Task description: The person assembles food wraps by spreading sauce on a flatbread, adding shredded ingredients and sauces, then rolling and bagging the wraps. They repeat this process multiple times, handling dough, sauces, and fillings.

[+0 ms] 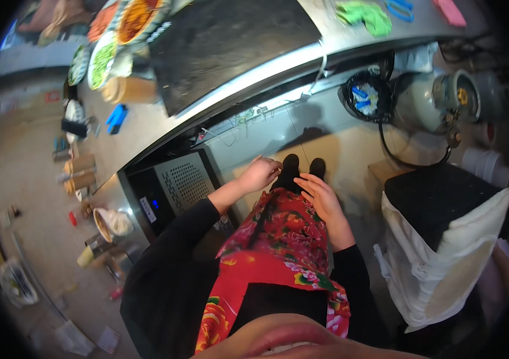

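Note:
My left hand [260,175] hangs in the air in front of my red floral apron [287,221]. Its fingers are loosely curled together, and nothing shows in them. To its right is my right hand [321,196], held over the apron with its fingers stretched out and apart, holding nothing. The two hands do not touch. Below and between them show my dark shoes [290,163] on the tiled floor. Beyond the hands runs the metal counter [141,128], with a large dark flat griddle plate [230,45] on it.
Bowls of chopped greens [103,60] and red-orange food [138,21] stand left of the griddle. A green cloth [365,18] lies to its right. On the floor side are a bin with a black bag [365,99], a gas cylinder [422,102] and a covered chair [440,239].

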A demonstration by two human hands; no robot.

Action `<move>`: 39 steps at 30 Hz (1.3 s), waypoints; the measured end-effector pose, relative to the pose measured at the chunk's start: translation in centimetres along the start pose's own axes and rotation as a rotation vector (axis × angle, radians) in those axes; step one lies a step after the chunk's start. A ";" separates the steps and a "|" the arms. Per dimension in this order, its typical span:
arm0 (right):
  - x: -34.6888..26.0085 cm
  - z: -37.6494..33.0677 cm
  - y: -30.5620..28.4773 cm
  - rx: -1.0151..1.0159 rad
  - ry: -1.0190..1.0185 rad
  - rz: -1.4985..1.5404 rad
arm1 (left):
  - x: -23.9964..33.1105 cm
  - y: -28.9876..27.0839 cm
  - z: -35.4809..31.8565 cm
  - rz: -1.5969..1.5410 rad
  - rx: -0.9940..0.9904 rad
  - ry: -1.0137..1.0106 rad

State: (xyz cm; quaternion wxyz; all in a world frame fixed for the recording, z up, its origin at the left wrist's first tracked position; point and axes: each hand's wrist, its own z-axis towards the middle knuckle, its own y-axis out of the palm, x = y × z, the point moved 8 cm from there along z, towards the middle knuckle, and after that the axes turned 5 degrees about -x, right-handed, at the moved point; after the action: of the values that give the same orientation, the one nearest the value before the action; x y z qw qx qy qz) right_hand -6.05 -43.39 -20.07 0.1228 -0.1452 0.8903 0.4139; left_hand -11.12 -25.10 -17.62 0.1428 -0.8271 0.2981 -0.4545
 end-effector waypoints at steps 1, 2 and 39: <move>1.3 1.2 -2.2 0.041 -0.004 -0.015 | -1.6 1.1 2.7 0.138 -0.052 -0.019; 2.8 1.9 -3.2 0.075 -0.018 -0.002 | -2.4 1.8 4.0 0.260 -0.077 -0.003; -2.6 22.7 -26.9 0.196 -0.290 -0.428 | -16.6 -26.6 27.3 0.921 0.879 -0.488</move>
State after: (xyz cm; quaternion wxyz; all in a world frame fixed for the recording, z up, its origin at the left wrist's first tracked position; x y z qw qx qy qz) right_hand 8.24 -41.97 -52.29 0.3472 -0.2567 0.8482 0.3070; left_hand 14.59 5.08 -30.12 0.7074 -0.5600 0.3667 -0.2269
